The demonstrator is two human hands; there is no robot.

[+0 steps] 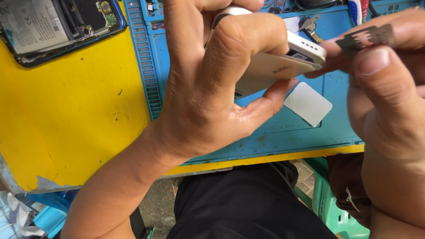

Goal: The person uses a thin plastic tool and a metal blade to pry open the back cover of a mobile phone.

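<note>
My left hand (212, 84) grips a white phone (283, 66) with its pale back cover facing up, held above a blue work mat (292, 132). My right hand (389, 84) pinches a small thin dark grey metal piece (367, 37) between thumb and fingers, right beside the phone's upper edge. A white rounded square card (307, 104) lies flat on the mat just under the phone.
An opened phone (53, 26) with its battery and circuit board exposed lies at the top left on the yellow table (75, 115). Small tools and parts (310, 24) sit along the mat's far edge. A green plastic stool (336, 212) stands below right.
</note>
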